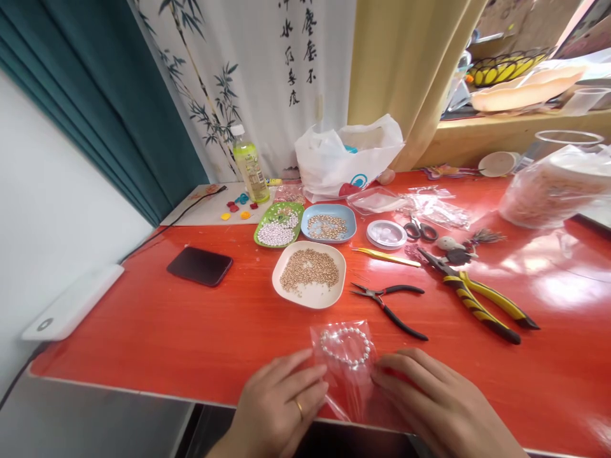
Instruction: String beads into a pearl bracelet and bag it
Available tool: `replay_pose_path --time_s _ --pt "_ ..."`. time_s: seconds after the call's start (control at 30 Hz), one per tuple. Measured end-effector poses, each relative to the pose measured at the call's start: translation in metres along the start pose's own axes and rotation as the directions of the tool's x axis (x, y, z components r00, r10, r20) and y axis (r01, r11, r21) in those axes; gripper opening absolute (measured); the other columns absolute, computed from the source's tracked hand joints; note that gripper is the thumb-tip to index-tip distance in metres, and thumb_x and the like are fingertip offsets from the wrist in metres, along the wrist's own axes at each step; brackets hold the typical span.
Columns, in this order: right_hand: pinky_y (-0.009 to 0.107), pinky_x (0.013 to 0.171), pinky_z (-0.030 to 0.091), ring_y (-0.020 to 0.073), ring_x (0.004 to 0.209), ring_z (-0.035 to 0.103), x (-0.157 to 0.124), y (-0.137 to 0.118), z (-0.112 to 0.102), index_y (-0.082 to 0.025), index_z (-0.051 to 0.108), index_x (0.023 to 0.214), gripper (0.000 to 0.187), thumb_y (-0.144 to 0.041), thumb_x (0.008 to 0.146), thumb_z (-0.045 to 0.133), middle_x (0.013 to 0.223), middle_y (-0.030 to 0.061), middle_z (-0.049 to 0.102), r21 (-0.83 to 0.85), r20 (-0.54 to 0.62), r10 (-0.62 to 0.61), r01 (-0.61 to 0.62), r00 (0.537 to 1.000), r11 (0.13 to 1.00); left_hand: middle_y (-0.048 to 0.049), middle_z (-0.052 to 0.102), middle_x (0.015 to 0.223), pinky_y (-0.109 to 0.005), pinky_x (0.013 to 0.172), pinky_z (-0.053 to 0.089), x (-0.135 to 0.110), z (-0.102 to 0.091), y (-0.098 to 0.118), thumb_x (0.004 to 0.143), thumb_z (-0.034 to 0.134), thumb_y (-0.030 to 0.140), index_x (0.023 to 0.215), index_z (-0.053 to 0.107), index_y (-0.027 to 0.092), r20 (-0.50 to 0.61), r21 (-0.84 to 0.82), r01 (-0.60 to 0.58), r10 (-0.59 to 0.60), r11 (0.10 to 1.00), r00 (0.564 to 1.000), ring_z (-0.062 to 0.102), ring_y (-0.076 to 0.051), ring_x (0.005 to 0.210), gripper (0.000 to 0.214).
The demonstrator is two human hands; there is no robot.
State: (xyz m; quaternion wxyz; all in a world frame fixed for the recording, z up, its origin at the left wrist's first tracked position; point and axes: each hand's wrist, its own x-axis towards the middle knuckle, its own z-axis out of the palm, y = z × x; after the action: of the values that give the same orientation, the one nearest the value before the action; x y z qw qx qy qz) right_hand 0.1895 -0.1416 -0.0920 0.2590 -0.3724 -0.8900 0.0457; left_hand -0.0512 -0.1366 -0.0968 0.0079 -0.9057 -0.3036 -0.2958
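- One round, silver-white beaded bracelet (pixel 352 364) inside a clear plastic bag (pixel 352 389) on a red table (pixel 214 337).
- Left hand (pixel 285 395) and right hand (pixel 426 395), fingers bent, at the bag's edges; cannot tell whether they grip.
- Beyond: white plastic dish (pixel 315 296), golden beads (pixel 309 267).

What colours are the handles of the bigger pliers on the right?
The handles are yellow and black, one of them striped; the head view shows this.

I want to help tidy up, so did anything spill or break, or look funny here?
Nothing looks clearly spilled or broken. One slightly odd thing: small coloured pieces lie loose near the bottle, while the beads sit in trays. The bracelet in its clear bag looks fine.
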Motion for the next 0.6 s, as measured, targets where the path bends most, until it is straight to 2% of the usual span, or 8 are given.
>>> replay_pose_path --time_s 0.17,0.3,0.43,0.6 --pt "0.023 0.059 0.050 0.0138 0.069 0.059 -0.001 -0.001 0.002 -0.020 0.064 0.084 0.026 -0.022 0.088 0.038 0.080 0.0061 0.062 0.086 0.009 0.159 -0.159 0.987 0.984 -0.0064 0.069 0.084 -0.034 0.067 0.055 -0.001 0.009 0.007 0.071 0.059 0.014 0.086 0.065 0.015 -0.102 -0.096 0.165 -0.174 0.982 0.979 0.061 -0.022 0.089 0.016" --pt "0.022 0.060 0.050 0.0135 0.070 0.059 -0.007 0.002 0.005 -0.022 0.063 0.084 0.018 -0.022 0.084 0.045 0.080 0.0046 0.061 0.121 0.047 0.227 -0.231 0.973 0.965 -0.0062 0.068 0.085 -0.034 0.070 0.055 -0.003 0.012 0.010 0.071 0.059 0.013 0.084 0.065 0.017 -0.082 -0.133 0.216 -0.228 0.967 0.970 0.059 -0.022 0.095 0.015" --pt "0.023 0.058 0.049 0.0133 0.067 0.057 -0.005 0.001 0.004 -0.022 0.063 0.081 0.017 -0.020 0.083 0.046 0.077 0.0044 0.061 0.121 0.015 0.215 -0.215 0.976 0.969 -0.0045 0.068 0.088 -0.032 0.072 0.054 -0.009 0.012 0.009 0.072 0.057 0.013 0.081 0.064 0.019 -0.031 -0.140 0.256 -0.263 0.957 0.964 0.056 -0.021 0.100 0.013" --pt "0.025 0.060 0.048 0.0145 0.069 0.057 -0.002 -0.005 0.005 -0.020 0.064 0.081 0.017 -0.020 0.082 0.047 0.077 0.0049 0.062 0.061 -0.093 0.184 -0.179 0.978 0.982 -0.0032 0.067 0.087 -0.033 0.073 0.053 -0.009 0.017 0.017 0.068 0.055 0.008 0.076 0.060 0.019 -0.061 -0.130 0.337 -0.347 0.933 0.936 0.056 -0.021 0.099 0.015"
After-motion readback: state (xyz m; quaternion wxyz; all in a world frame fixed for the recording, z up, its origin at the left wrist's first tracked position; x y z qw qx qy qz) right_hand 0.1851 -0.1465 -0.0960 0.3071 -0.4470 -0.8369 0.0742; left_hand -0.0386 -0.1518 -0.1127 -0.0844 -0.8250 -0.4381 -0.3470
